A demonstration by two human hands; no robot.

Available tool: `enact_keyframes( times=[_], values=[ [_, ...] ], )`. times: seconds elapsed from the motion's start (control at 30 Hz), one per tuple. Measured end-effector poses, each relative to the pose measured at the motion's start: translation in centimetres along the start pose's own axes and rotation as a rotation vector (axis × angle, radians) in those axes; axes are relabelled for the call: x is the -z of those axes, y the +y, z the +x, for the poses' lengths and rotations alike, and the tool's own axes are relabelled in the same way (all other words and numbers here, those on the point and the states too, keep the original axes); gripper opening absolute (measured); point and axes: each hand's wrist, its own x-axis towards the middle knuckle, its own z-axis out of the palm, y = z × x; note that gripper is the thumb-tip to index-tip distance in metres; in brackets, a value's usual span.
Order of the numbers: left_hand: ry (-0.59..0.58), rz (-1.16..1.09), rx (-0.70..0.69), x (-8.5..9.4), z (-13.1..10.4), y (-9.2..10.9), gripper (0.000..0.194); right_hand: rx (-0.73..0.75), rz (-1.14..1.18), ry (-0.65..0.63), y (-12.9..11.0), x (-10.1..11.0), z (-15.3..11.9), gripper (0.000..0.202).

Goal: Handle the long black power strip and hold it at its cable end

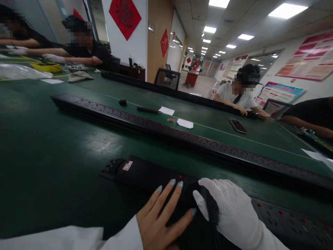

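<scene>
A long black power strip [153, 170] lies along the near side of the table, with a white label at its left end and red dots on its face. My left hand [163, 215], bare with pale blue nails, rests flat on this strip, fingers spread. Just right of it, my right hand [231, 205] wears a white dotted glove and is closed around a black plug [208, 199]. A ribbed sleeve and a black cord run down from the plug toward me. The plug's front is against the strip, and whether its pins are inserted is hidden.
A second long power strip [166, 133] crosses the green table [85, 166] beyond. Near it lie a small black piece [122, 102], paper slips [185, 123] and a phone [238, 126]. Co-workers sit at the far left and right, one [241, 90] handling another black bar.
</scene>
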Motion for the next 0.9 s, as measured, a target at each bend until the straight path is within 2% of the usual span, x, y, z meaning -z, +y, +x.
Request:
enact_keyframes(
  times=[0.1, 0.2, 0.3, 0.53, 0.67, 0.7, 0.77, 0.8, 0.9],
  values=[
    [-0.100, 0.092, -0.049, 0.9, -0.8, -0.8, 0.088, -0.009, -0.009, -0.009, 0.0, -0.1, 0.1, 0.023],
    [-0.136, 0.082, 0.015, 0.9, -1.0, -0.5, 0.098, -0.004, -0.040, 0.025, 0.0, 0.1, 0.0, 0.024],
    [-0.146, 0.040, 0.079, 0.8, -0.8, 0.1, 0.095, 0.041, -0.106, 0.050, 0.1, 0.4, 0.0, 0.027],
    [-0.146, 0.006, 0.085, 0.9, -0.6, 0.1, 0.089, 0.149, -0.222, 0.158, 0.6, 0.1, -0.2, 0.030],
    [-0.138, -0.016, 0.078, 1.0, -0.6, -0.1, 0.086, 0.113, -0.272, 0.225, 1.3, 2.1, -0.1, 0.031],
    [-0.140, -0.016, 0.072, 1.1, -0.7, -0.1, 0.086, 0.048, -0.285, 0.230, 1.4, 2.8, 0.0, 0.033],
    [-0.148, -0.009, 0.065, 1.0, -0.7, -0.1, 0.084, -0.085, -0.174, 0.245, 1.4, 4.1, 0.6, 0.029],
    [-0.152, -0.005, 0.063, 1.0, -0.7, -0.2, 0.082, -0.093, -0.083, 0.224, 1.3, 4.4, 0.9, 0.028],
    [-0.156, 0.004, 0.062, 0.9, -0.7, -0.1, 0.078, -0.087, 0.162, 0.039, 0.6, 3.7, 2.2, 0.024]
  ],
)
